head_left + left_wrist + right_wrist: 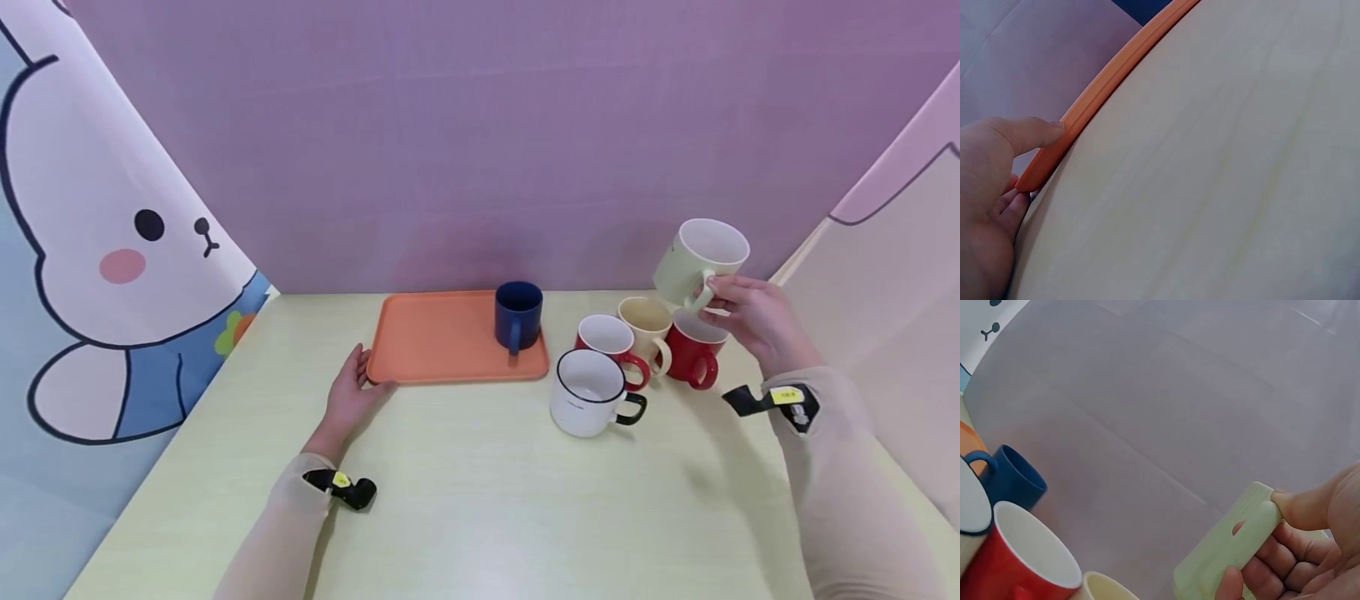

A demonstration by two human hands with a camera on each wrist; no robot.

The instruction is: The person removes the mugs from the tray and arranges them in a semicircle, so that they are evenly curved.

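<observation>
My right hand (757,321) grips a pale green mug (1225,550) by its handle, holding it up above the group of mugs at the right. At the tray's near left corner is my left hand (351,398); its thumb lies on the front edge and its fingers are round the left side. The tray (435,337) is orange, flat and rectangular. On its right end a dark blue mug (517,312) stands upright, handle towards me. Just below the raised mug stands a red mug (686,354) with a white inside.
Right of the tray, close together, stand a cream mug (643,315), a white mug with a red handle (606,333) and a white mug with a black rim (588,396). The pale table (480,500) meets a purple backdrop (465,150) behind the tray.
</observation>
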